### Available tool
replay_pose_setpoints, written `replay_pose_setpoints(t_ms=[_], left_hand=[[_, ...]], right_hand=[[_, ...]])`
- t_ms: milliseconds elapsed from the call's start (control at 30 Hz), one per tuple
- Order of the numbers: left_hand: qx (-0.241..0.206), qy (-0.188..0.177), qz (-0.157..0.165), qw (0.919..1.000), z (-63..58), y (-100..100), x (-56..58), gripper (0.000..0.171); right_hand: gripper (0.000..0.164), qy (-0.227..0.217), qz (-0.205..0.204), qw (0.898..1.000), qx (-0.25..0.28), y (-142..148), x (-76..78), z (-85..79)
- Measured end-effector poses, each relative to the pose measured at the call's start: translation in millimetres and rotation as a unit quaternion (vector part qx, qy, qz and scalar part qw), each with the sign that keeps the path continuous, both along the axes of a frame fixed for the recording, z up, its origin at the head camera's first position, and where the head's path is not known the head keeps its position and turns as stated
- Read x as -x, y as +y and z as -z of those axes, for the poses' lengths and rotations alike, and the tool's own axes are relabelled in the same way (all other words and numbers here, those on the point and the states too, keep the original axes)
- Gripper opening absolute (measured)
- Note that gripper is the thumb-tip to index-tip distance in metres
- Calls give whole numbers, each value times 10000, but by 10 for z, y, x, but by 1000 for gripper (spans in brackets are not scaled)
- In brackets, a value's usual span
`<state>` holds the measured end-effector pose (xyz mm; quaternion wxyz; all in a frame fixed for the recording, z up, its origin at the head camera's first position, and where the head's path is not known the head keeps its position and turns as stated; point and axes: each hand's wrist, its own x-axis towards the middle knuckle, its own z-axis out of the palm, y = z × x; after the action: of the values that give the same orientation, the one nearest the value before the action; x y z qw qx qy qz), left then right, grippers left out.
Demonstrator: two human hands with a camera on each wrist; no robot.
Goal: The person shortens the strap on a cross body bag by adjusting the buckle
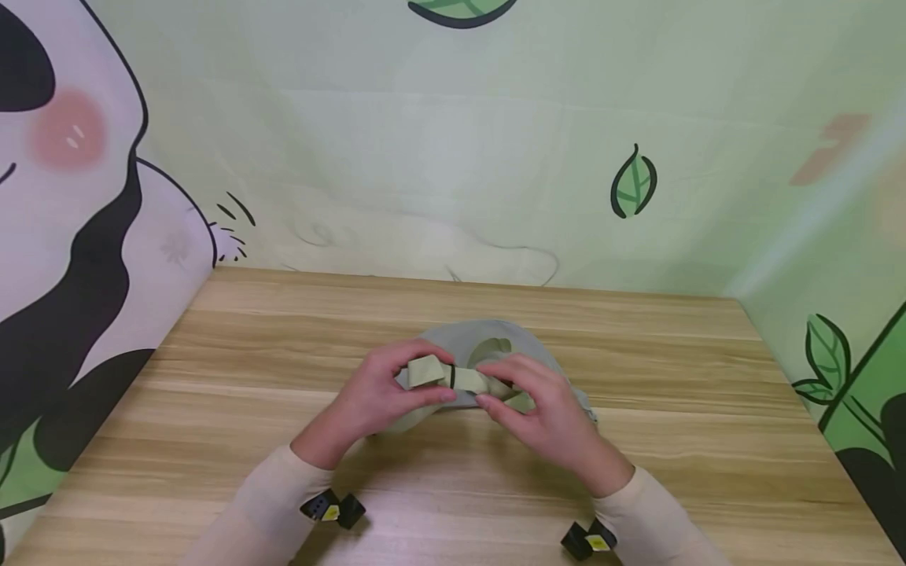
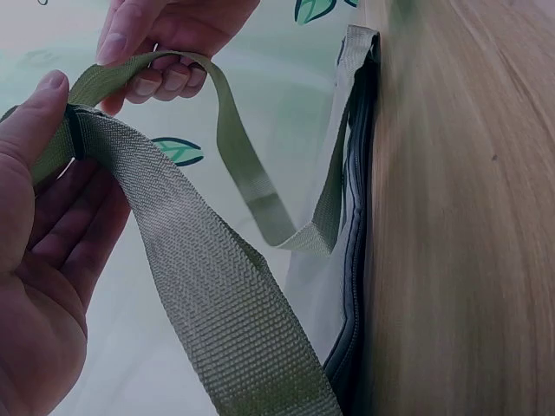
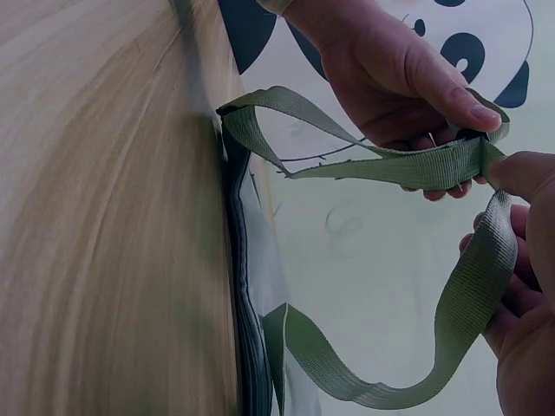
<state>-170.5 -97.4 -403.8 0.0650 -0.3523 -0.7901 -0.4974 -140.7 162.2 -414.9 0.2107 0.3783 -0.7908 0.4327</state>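
Observation:
A grey zippered bag point(image 1: 463, 334) lies flat on the table, with a sage-green webbing strap point(image 2: 191, 217) rising from both its ends. My left hand point(image 1: 378, 385) holds the strap between thumb and fingers, beside a narrow black band point(image 1: 453, 376) that circles it. A folded length of webbing stands up out of that grip in the head view. To the right of the band, my right hand point(image 1: 552, 405) pinches the strap between thumb and forefinger. Both hands are above the bag, and the right wrist view shows the strap looping down between them and the bag.
The wood-grain table point(image 1: 283, 330) extends around the bag on all sides. Behind it hangs a pale green backdrop point(image 1: 354, 157) printed with leaves and a panda point(image 1: 170, 212). Small black devices point(image 1: 333, 509) are worn on both wrists.

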Motion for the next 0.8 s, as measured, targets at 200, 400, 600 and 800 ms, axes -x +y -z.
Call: replay_pose_setpoints(t_ms=[200,400,600,800], left_hand=[[-94,109,164,9998,12,12,10,33],[-333,300,408,9982,17,52,22,38],[-527,441,512,9963,36,90,38,43],[-370,25,288,9989,16,91,23,45]], right_hand=[[35,117,-55,9999,56,-38,6,-25],[37,203,-266,9994,54,-92,16,-60],[39,81,-160,9998,-34,-149,-7,-94],[43,86,-10,9998,-196,-166,-12,-104]])
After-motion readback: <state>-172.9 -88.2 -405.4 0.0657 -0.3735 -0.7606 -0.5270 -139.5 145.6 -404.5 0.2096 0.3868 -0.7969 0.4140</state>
